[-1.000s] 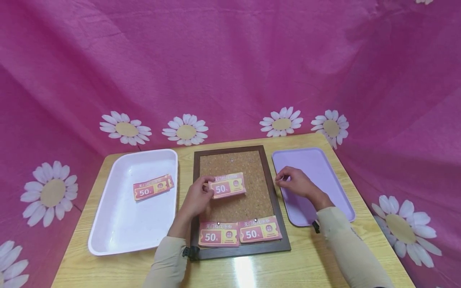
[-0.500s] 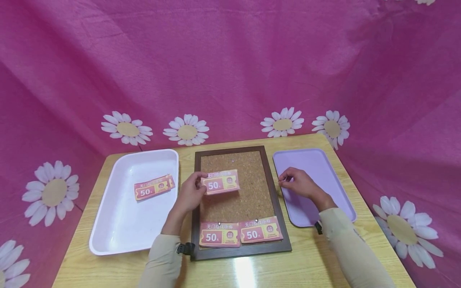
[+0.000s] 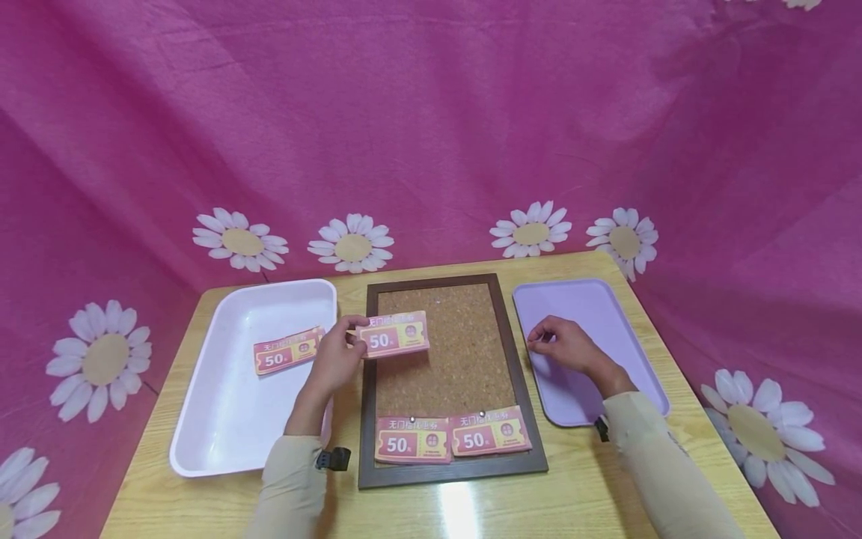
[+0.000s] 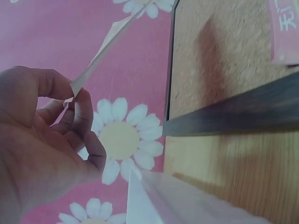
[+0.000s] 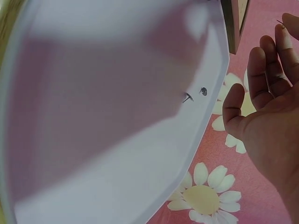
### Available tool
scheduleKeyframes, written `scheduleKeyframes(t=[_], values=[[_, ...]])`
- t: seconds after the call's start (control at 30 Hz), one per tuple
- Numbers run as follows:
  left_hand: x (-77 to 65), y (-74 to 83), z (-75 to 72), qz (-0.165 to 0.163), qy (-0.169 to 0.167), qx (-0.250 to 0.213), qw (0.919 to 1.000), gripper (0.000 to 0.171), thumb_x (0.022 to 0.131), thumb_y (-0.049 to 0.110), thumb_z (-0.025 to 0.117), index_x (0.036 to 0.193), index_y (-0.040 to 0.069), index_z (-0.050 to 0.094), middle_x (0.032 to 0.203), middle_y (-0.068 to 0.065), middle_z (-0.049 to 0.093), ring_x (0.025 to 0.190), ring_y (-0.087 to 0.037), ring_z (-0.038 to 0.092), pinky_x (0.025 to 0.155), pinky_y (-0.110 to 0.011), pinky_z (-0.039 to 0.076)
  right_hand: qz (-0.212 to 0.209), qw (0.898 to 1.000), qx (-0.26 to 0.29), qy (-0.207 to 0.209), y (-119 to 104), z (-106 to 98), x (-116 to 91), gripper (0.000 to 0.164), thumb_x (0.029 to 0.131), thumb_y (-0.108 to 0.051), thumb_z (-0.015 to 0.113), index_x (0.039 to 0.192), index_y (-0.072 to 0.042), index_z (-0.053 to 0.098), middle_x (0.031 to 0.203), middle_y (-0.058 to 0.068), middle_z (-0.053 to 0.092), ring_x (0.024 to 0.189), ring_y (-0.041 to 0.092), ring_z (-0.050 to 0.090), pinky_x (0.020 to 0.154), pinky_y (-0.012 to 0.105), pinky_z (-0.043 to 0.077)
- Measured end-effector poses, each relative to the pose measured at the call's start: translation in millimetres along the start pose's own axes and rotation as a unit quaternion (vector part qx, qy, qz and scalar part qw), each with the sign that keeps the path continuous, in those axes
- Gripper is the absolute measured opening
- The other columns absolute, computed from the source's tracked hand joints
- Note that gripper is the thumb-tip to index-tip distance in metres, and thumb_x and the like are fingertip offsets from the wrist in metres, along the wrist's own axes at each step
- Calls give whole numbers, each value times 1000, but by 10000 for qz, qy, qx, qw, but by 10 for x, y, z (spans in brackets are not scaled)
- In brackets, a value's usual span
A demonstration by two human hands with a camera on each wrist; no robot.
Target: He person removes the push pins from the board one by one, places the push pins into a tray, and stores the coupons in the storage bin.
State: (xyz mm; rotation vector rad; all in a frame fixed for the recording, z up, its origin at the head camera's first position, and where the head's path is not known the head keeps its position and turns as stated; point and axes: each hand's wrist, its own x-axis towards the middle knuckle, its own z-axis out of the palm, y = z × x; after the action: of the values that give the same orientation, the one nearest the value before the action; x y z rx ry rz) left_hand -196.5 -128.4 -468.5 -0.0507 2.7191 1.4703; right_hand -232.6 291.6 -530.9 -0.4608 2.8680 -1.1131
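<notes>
My left hand [image 3: 334, 359] pinches a pink and yellow "50" coupon [image 3: 397, 335] by its left end. The coupon is held above the left part of a framed corkboard [image 3: 465, 367]; the left wrist view shows it nearly edge-on [image 4: 103, 53]. Along the board's lower edge two similar coupons lie side by side, the left coupon [image 3: 412, 445] and the right coupon [image 3: 491, 436], each with a tack at its top edge. Over the lilac tray's left rim, my right hand [image 3: 569, 346] pinches a thumbtack, whose thin point [image 5: 279, 21] sticks out between thumb and index finger.
A white basin [image 3: 218, 427] on the left contains more coupons [image 3: 286, 352]. The lilac tray [image 3: 606, 318] stands right of the board, with two loose thumbtacks [image 5: 188, 97] inside it. Behind the wooden table [image 3: 566, 486] hangs a pink cloth [image 3: 431, 150] with daisies.
My left hand has moved left with the coupon, from over the board's middle to its left side. The right hand has shifted only slightly, still over the tray's edge.
</notes>
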Motion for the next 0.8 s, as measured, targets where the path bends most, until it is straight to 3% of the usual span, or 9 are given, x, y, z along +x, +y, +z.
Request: scheduleKeyframes(t=[0.07, 0.5, 0.8], values=[[10, -9, -38, 7, 36, 26, 10000, 40, 86, 3, 55, 124, 12, 56, 124, -11, 54, 93, -23, 56, 64, -26, 47, -8, 10000, 8, -9, 6, 0, -3, 7, 81, -16, 74, 86, -14, 70, 84, -1, 65, 78, 10, 54, 73, 26, 43], [21, -68, -189, 8, 239, 12, 9997, 43, 82, 1, 53, 123, 12, 57, 101, -15, 59, 84, -21, 54, 60, -26, 45, 64, 10000, 10, 53, 45, -7, -29, 7, 79, -16, 74, 84, -13, 70, 84, 0, 65, 76, 7, 55, 71, 24, 43], [13, -107, -323, -119, 326, 132, 9993, 42, 85, 5, 51, 126, 10, 54, 125, -14, 52, 100, -26, 53, 69, -27, 44, 32, 10000, 63, -25, 62, 3, -59, 7, 80, -12, 74, 85, -12, 70, 83, 1, 64, 75, 8, 55, 76, 26, 45]])
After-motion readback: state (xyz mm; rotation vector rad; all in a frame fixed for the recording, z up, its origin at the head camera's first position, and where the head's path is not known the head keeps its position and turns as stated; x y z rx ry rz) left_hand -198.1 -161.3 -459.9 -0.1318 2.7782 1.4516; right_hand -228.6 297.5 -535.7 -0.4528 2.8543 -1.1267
